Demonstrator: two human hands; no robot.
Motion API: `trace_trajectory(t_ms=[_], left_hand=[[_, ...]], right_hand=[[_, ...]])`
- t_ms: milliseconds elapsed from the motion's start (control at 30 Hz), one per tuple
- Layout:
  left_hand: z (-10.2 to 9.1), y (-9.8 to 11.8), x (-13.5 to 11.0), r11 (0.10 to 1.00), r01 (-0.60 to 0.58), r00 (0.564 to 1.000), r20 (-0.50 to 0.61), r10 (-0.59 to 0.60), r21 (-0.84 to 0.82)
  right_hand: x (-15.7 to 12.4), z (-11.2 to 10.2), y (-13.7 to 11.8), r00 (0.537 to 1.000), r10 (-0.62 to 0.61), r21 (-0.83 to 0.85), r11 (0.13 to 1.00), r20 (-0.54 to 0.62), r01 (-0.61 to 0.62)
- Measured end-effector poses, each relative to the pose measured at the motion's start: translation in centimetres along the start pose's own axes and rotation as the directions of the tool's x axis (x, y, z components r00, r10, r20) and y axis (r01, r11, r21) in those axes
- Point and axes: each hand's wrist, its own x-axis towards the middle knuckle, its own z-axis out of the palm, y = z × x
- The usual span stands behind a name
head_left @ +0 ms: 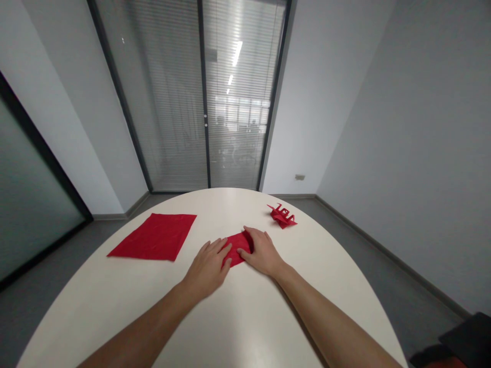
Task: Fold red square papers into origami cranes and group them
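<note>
A small folded piece of red paper [237,245] lies on the round white table [245,317] between my hands. My left hand [209,267] rests flat on the table with its fingers stretched out, fingertips on the paper's left edge. My right hand [261,250] lies over the paper's right side, fingers pressing down on it. Neither hand lifts the paper.
A flat red paper square [155,236] lies to the left on the table. A finished folded red paper figure [283,215] sits at the far right. Beyond the table stand glass doors with blinds [203,97]. A dark object [466,337] shows at the bottom right corner.
</note>
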Motion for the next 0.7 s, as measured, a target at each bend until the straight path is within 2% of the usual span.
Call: trace_trajectory(t_ms=[133, 233, 500, 700], left_hand=[[-0.2, 0.1, 0.0, 1.0, 0.013, 1.0, -0.02, -0.013, -0.01], [-0.6, 0.2, 0.1, 0.999, 0.012, 0.998, -0.063, -0.014, -0.039], [-1.2, 0.5, 0.3, 1.0, 0.024, 0.996, -0.084, -0.025, -0.019], [-0.7, 0.3, 0.3, 0.996, 0.086, 0.989, -0.122, -0.087, -0.016]], right_hand=[[0.4, 0.4, 0.6, 0.992, -0.065, 0.158, 0.984, -0.109, 0.082], [0.6, 0.6, 0.9, 0.986, -0.054, 0.255, 0.962, -0.159, 0.094], [0.6, 0.6, 0.8, 0.992, 0.003, 0.356, 0.933, -0.129, 0.044], [0.6, 0.3, 0.5, 0.992, -0.06, 0.357, 0.929, -0.116, 0.097]])
